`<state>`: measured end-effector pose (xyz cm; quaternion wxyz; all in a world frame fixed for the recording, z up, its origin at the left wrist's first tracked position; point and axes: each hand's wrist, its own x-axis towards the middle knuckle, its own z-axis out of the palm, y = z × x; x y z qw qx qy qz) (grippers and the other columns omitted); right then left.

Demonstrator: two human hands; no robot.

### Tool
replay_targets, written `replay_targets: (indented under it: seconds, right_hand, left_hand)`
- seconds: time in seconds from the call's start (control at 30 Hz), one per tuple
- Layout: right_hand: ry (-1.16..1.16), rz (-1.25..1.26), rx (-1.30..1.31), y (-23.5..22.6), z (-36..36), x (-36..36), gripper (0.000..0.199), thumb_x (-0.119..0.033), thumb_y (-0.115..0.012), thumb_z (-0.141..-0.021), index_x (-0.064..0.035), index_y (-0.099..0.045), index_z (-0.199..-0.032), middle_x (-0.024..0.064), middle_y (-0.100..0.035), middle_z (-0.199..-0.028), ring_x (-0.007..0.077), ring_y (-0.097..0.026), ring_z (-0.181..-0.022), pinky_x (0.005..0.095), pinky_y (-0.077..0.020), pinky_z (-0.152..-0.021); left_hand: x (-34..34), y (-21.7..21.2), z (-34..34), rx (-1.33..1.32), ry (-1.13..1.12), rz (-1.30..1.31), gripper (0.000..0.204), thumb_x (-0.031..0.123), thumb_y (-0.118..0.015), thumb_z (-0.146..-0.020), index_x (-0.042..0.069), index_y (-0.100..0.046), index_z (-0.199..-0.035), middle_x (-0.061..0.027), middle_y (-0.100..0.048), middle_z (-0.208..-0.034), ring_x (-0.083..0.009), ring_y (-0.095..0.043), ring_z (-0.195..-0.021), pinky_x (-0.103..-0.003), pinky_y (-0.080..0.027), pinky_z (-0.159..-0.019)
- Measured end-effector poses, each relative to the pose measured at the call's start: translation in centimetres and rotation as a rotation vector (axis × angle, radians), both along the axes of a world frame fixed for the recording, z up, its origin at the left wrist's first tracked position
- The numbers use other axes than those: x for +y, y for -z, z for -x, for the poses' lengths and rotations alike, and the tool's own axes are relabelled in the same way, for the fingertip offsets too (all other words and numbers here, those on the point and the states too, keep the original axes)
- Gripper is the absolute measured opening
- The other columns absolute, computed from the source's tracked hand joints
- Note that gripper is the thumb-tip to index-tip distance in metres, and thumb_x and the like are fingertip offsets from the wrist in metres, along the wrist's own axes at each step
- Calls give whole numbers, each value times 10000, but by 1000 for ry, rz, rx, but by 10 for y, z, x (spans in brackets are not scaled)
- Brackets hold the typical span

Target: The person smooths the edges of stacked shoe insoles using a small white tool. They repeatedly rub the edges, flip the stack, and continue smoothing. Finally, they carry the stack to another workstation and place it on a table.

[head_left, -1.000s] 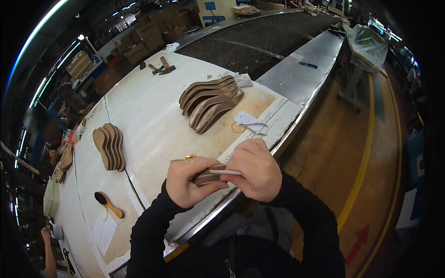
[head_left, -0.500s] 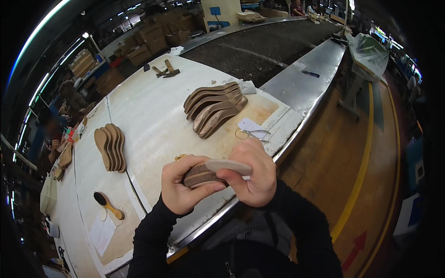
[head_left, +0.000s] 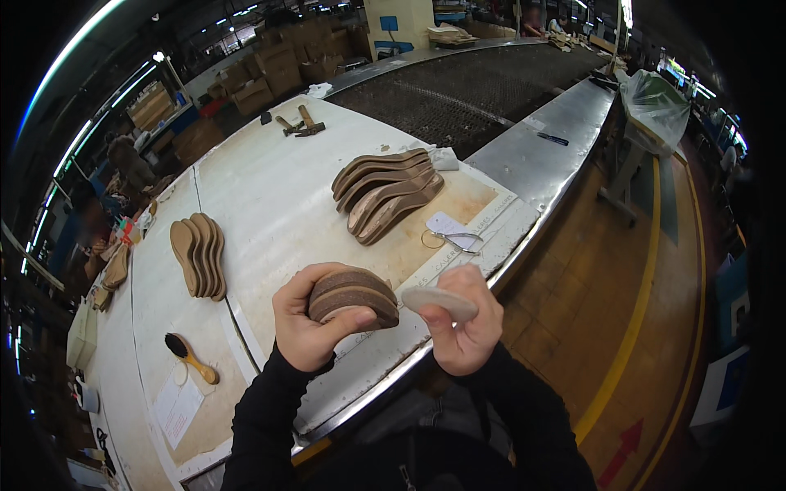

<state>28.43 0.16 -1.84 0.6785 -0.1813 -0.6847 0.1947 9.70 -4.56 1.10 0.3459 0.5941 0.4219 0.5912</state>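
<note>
My left hand (head_left: 301, 326) is closed round a pair of brown shoe soles (head_left: 352, 288), pressed together with their rounded ends facing up and right. My right hand (head_left: 473, 327) pinches a thin, pale, oval pad (head_left: 435, 303) between thumb and fingers. A small gap separates the pad from the soles. Beyond my hands lies a row of brown wedge-shaped soles (head_left: 389, 190), set on edge. Another group of tan soles (head_left: 198, 255) stands at the left of the table.
Nippers (head_left: 458, 239) lie on a white tag (head_left: 442, 222) beyond my right hand. A wooden-handled brush (head_left: 193, 360) rests near left, beside a paper sheet (head_left: 178, 413). Hammers (head_left: 304, 124) lie at the far side. A dark conveyor belt (head_left: 458, 90) runs behind the white table (head_left: 262, 188).
My right hand has drawn the pale pad away from the soles, to the right and slightly down. The soles have turned in my left hand, showing more of their rounded ends.
</note>
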Motion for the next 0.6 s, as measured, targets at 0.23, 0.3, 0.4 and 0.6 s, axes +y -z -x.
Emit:
replay_targets:
  seconds: [0.23,0.3,0.4,0.6]
  right_hand:
    - [-65,-77,-91,-14,7,0,179,-32,-750,-755,-34,-583,-821,75,-538,-705,272,-495,-633,362,-364,-595]
    - [-59,-62,-159,2,-5,0,168,-27,-746,-754,-20,-587,-809,95,-545,-706,286,-507,-630,368,-374,-601]
    - [-48,13,-335,7,-26,4,165,-38,-747,-752,-13,-595,-812,121,-554,-714,305,-513,-629,370,-383,-602]
    - [-179,-124,-371,-68,-22,23,162,-72,-733,-770,-28,-588,-830,100,-521,-669,291,-507,-614,372,-379,-600]
  left_hand:
    - [-2,-3,-5,80,75,-38,443,72,-812,-729,-35,-604,-1105,-114,-688,-978,-168,-666,-906,-284,-524,-808]
    - [-2,-4,-4,70,87,-19,444,77,-815,-728,-30,-609,-1107,-110,-689,-975,-166,-666,-905,-281,-522,-807]
    - [2,-7,-2,67,91,26,443,86,-821,-725,-18,-620,-1106,-99,-689,-960,-159,-666,-900,-273,-518,-799]
    - [-4,-13,-6,276,200,-51,452,115,-834,-714,-3,-644,-1106,-101,-686,-917,-162,-676,-859,-256,-507,-752]
